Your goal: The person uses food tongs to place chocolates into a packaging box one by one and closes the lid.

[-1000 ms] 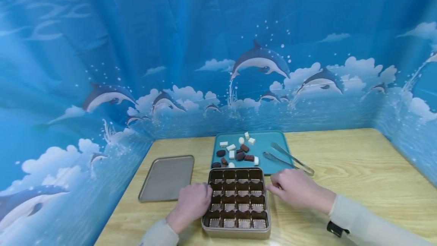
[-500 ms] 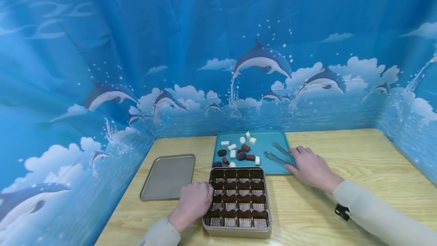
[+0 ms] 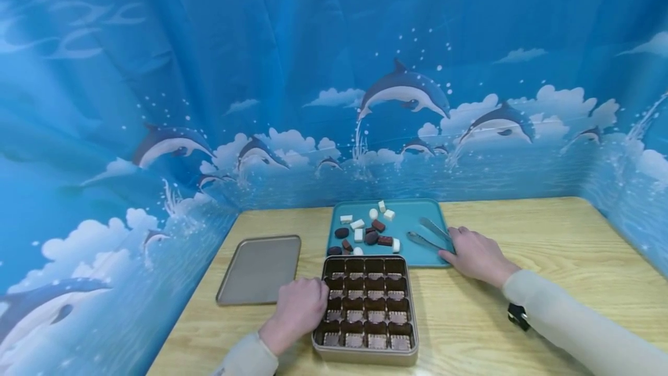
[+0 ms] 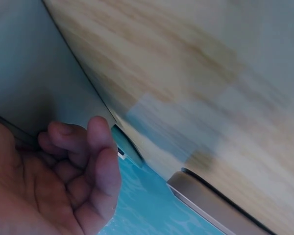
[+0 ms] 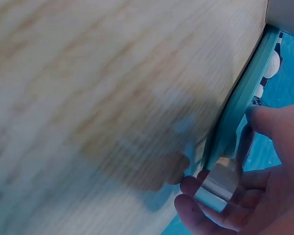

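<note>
In the head view my left hand (image 3: 300, 306) is at the left rim of a bronze tin (image 3: 365, 357), with its fingers curled there. The left wrist view has those fingers (image 4: 100, 161) close against the tin's outer wall. Inside the tin sits a brown insert with square compartments. My right hand (image 3: 479, 253) holds metal tongs (image 3: 425, 241) by the bent end, thumb on one arm. Their two arms stand apart over a teal tray (image 3: 412, 213). White pieces (image 3: 347, 219) and dark brown chocolates (image 3: 371, 238) lie on the tray's left half.
A flat bronze lid (image 3: 258, 271) lies on the wooden table (image 3: 548, 248), left of the tin. The tin's far edge overlaps the tray's near edge in the head view. A blue dolphin curtain (image 3: 292, 74) surrounds the table.
My right hand has moved from the tin's right side to the tongs and taken hold of them. My left hand stays at the tin's left rim.
</note>
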Tool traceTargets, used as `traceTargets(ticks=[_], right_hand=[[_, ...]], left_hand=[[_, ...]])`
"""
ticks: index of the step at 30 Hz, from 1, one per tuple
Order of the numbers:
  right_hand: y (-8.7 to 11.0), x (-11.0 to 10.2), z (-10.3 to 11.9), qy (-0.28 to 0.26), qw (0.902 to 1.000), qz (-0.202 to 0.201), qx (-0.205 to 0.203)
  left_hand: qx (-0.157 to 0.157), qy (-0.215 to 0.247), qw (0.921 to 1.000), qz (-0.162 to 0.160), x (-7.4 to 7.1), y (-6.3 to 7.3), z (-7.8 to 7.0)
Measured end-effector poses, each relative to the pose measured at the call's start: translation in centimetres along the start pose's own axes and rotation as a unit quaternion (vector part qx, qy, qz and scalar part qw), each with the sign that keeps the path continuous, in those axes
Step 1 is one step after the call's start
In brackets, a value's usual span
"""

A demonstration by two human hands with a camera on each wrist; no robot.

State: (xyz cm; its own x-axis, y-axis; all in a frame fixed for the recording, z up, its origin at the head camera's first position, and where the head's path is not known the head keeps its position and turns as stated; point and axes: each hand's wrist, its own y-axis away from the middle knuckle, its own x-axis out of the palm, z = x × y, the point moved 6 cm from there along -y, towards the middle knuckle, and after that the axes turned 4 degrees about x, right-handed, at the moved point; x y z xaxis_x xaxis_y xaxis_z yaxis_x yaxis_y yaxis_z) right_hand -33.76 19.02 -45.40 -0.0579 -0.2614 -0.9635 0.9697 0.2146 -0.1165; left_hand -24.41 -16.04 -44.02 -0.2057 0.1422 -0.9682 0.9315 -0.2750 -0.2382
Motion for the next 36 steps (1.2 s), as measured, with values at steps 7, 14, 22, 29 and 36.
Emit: traceTargets(ticks=[7,14,22,29,36], right_hand=[[-0.5,0.3,0.0,-0.005,0.9999,0.014,-0.005],[-0.3,0.0,0.4,-0.043,0.9987,0.026,-0.01],[1.0,-0.8,1.7,-0.119,0.9914,0.052,-0.019],[1.8,-0.9,3.4,-0.139,0.9874,0.063,-0.042],[1.7,-0.3,4.3,-0.146,0.9851,0.068,-0.06]], left_hand=[[0.008,0.0,0.9999,-0.008,-0.1,0.1,-0.1],[0.007,0.001,1.0,-0.006,-0.3,0.2,-0.3],[0.014,-0.003,0.9998,-0.011,-0.4,0.1,-0.3],[0.016,-0.004,0.9998,-0.007,-0.3,0.1,-0.3],[0.009,-0.001,1.0,0.001,-0.1,-0.1,-0.2]])
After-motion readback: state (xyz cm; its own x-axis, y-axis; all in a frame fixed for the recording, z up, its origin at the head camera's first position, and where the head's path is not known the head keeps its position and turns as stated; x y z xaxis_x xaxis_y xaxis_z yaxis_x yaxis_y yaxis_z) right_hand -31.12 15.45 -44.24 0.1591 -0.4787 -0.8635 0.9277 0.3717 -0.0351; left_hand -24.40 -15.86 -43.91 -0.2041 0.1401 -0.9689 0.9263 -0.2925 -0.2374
